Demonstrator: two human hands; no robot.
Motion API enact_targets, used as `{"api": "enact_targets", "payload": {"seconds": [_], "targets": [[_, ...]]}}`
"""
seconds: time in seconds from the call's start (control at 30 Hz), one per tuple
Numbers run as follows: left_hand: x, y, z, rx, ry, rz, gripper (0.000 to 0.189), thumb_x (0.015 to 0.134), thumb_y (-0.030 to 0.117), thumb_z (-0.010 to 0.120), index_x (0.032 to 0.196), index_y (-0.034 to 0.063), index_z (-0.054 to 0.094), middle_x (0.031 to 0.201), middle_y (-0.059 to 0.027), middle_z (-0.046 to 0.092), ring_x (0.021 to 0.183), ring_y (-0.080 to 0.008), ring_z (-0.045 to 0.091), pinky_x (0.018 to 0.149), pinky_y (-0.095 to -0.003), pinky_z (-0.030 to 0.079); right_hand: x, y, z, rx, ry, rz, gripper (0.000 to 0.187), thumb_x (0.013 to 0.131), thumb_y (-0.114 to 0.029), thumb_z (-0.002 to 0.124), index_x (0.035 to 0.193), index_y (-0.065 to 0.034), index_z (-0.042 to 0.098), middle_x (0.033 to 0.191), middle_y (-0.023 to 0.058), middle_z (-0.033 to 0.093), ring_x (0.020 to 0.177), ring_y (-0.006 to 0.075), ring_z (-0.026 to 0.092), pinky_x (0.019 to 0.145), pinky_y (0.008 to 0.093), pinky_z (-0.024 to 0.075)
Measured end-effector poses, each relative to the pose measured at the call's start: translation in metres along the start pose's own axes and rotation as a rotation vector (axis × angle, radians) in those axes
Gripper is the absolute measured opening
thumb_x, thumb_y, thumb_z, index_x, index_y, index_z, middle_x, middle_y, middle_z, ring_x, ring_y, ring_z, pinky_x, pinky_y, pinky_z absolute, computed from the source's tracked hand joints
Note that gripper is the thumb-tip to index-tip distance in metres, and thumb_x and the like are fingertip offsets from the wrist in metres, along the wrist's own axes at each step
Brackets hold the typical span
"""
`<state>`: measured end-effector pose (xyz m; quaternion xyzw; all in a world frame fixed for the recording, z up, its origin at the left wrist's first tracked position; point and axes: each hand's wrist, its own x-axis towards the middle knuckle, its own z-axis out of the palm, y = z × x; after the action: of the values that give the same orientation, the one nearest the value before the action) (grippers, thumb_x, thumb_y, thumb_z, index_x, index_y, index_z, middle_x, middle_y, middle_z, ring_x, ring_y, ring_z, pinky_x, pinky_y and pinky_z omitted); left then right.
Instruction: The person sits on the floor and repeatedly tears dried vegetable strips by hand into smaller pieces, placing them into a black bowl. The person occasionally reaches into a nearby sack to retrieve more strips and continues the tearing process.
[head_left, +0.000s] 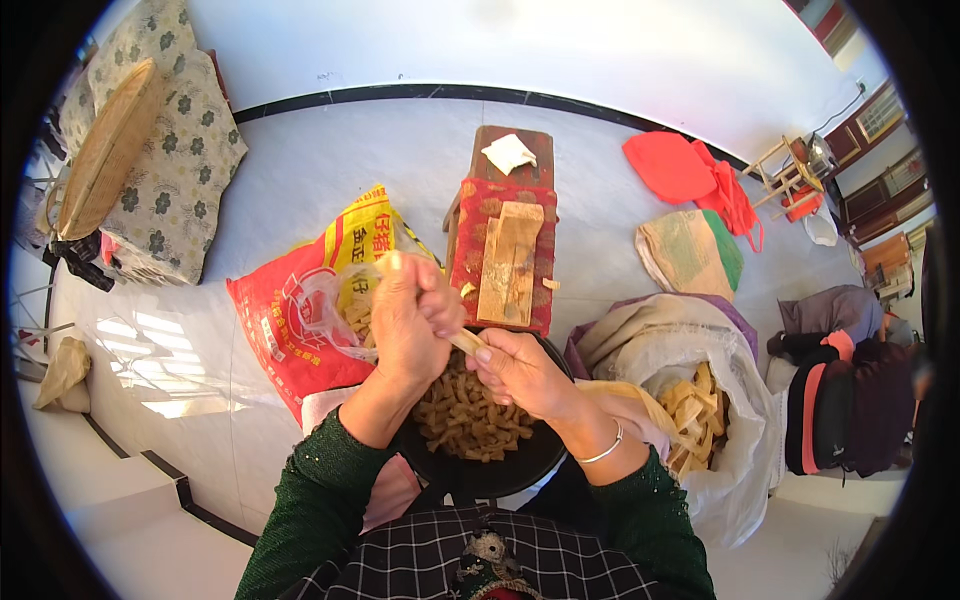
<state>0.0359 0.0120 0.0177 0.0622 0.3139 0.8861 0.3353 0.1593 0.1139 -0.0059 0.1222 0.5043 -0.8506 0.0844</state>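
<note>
Both my hands are raised over a round black pan (480, 477), and a pale yellow strip (466, 341) stretches between them. My left hand (414, 315) is closed in a fist on one end. At the other end, the thumb and fingers of my right hand (517, 369) pinch the strip. Many short brownish knotted pieces (480, 420) lie in the pan, partly hidden by my hands and forearms. To the right, an open white woven sack (742, 427) holds loose yellowish strips (690, 420). Beside my left hand, a clear plastic bag (319, 300) with pale pieces rests on a red and yellow printed sack (277, 330).
Ahead stands a wooden bench (517, 154) with a red patterned cloth (472, 247), a wooden block (512, 262) and a folded white cloth (510, 153). Red bags (670, 166) and a folded sack (686, 251) lie on the tiled floor. A flat woven basket (109, 150) leans at left.
</note>
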Motion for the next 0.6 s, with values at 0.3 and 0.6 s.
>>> {"api": "enact_targets", "payload": {"seconds": [0.3,0.6], "targets": [[-0.002,-0.016,-0.014,1.158,-0.501,0.861,0.048,0.099,0.037,0.043,0.117,-0.0027,0.061,0.110,-0.0217,0.064,0.103,-0.0332,0.064,0.086,-0.0378,0.051,-0.013,-0.009,0.001,-0.089,0.172,-0.382,0.020,0.096,-0.020,0.054,0.098,-0.0003,0.056,0.069,0.0055,0.053,0.049,0.0180,0.047,0.048,0.0297,0.0400],[-0.006,-0.034,-0.012,0.978,-0.296,-0.117,0.033,0.075,-0.006,0.048,0.104,-0.0003,0.064,0.138,-0.0101,0.041,0.109,-0.0190,0.051,0.091,-0.0304,0.042,-0.002,0.008,-0.018,-0.689,0.445,-0.509,0.031,0.096,-0.026,0.055,0.083,0.0022,0.054,0.061,0.0109,0.055,0.055,0.0265,0.056,0.051,0.0375,0.0425]]}}
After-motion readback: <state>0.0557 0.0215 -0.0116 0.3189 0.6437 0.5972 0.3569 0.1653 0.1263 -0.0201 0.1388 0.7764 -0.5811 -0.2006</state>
